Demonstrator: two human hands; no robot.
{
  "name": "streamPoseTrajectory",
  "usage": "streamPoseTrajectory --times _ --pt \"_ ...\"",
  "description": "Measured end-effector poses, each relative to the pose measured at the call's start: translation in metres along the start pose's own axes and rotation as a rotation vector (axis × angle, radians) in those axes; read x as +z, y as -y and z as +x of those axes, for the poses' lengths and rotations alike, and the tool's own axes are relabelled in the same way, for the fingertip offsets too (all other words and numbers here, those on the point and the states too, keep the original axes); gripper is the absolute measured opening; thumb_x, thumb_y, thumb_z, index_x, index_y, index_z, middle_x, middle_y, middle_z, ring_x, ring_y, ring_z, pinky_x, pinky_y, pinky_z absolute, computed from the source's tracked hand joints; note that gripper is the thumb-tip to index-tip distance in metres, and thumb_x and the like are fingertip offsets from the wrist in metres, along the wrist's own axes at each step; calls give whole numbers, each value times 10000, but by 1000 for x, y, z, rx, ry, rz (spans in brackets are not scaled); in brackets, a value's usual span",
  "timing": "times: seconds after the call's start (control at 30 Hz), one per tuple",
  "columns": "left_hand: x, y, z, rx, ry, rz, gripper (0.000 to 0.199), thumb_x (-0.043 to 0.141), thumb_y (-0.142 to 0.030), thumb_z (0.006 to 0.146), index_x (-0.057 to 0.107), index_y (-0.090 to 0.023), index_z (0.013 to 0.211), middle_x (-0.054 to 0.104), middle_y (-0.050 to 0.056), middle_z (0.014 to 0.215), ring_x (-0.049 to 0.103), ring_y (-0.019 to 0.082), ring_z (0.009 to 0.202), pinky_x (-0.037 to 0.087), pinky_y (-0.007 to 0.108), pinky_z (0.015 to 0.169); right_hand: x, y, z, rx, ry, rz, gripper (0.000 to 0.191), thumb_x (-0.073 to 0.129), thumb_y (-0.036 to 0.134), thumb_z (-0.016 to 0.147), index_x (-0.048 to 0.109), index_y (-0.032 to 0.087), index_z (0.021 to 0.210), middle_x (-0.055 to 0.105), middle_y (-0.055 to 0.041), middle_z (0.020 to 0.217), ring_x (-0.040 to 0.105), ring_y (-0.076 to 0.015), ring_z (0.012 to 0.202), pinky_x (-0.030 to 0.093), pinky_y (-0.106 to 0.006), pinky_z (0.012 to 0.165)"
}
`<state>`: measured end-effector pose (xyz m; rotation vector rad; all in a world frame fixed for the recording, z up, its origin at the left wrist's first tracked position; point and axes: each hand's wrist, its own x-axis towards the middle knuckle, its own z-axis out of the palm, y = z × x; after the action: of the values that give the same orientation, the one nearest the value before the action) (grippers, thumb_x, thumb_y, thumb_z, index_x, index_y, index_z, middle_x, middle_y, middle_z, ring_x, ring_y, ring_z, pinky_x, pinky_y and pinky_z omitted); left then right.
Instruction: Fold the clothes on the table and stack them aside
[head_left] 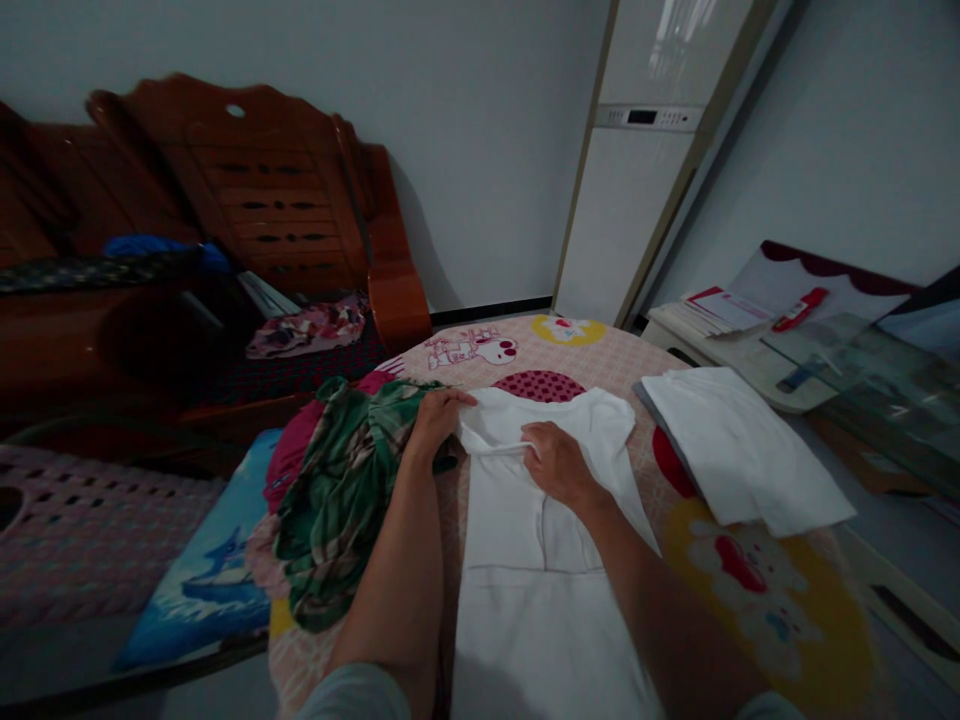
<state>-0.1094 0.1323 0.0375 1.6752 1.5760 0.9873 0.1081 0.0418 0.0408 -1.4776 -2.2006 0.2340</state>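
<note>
A white shirt (pixel 517 620) lies spread lengthwise on the round table, folded inward along its sides. My left hand (pixel 441 428) is at its upper left corner, fingers closed over the edge of the cloth. With bent fingers, my right hand (pixel 556 462) pinches a raised fold near the neckline. Left of my left forearm is a crumpled green plaid garment (pixel 337 490), with a magenta cloth (pixel 296 455) partly beneath it. On the right side of the table rests a stack of folded white clothes (pixel 750 450), a grey layer showing along its edge.
A pink patterned tablecloth (pixel 645 360) covers the table. Behind it on the left stands a carved wooden bench (pixel 277 210) with cloths on its seat. A blue cushion (pixel 210 560) leans at the table's left; a cabinet (pixel 795 390) with papers and glass stands right.
</note>
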Motion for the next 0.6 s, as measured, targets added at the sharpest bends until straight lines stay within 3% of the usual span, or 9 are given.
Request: streamPoseTrajectory --times 0.1,0.23,0.47,0.6 --pt "1 3 -1 -38 49 -237 474 397 -173 667 768 -112 955 743 68 841 647 177 757 499 255 704 -8 -5 3 136 -200 127 207 483 193 869 667 174 961 687 -69 913 604 -182 810 453 -264 778" --pt "5 10 3 -37 55 -347 448 480 -187 628 773 -123 961 753 73 892 659 180 761 513 263 715 -17 -13 4 270 -314 215 265 510 376 886 670 177 818 529 23 581 463 -126 548 373 -233 599" --pt "17 7 11 45 -188 20 381 503 -163 716 773 -162 984 738 52 828 658 188 747 517 287 756 -16 -24 4 302 -401 388 380 532 482 859 650 165 688 372 61 487 383 -100 500 318 -224 525" --pt "32 4 10 166 -287 223 423 561 -135 736 703 -142 1134 702 114 1084 657 232 952 502 351 918 -9 -34 2 452 -313 587 375 539 500 828 659 162 717 386 65 443 415 -103 421 323 -212 417"
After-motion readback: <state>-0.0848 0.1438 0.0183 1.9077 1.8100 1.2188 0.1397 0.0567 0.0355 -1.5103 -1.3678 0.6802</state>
